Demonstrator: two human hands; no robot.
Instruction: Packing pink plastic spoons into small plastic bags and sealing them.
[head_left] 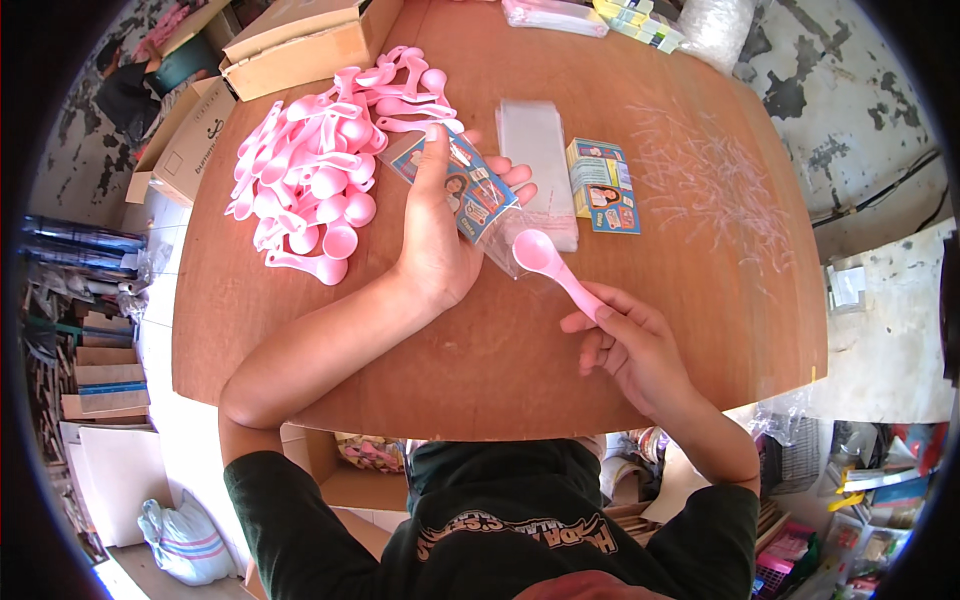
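My left hand (pixel 445 215) is closed on a clear plastic bag with a blue printed card (pixel 478 190) inside, thumb on top and fingers behind it. The open end of the bag points toward my right hand (pixel 630 345). That hand grips the handle of a pink measuring spoon (pixel 565 270), whose round bowl is at the mouth of the bag; I cannot tell whether its rim is inside. A large heap of pink spoons (pixel 310 170) lies to the left. Beyond my hands are a stack of clear flat bags (pixel 535 150) and a stack of blue and yellow cards (pixel 605 190).
Thin clear plastic strips (pixel 715 180) are scattered over the right of the brown table (pixel 400 370). A cardboard box (pixel 300 50) stands at the far left. Plastic packs (pixel 555 15), a yellow-green container (pixel 640 22) and a clear plastic roll (pixel 715 30) sit along the far edge.
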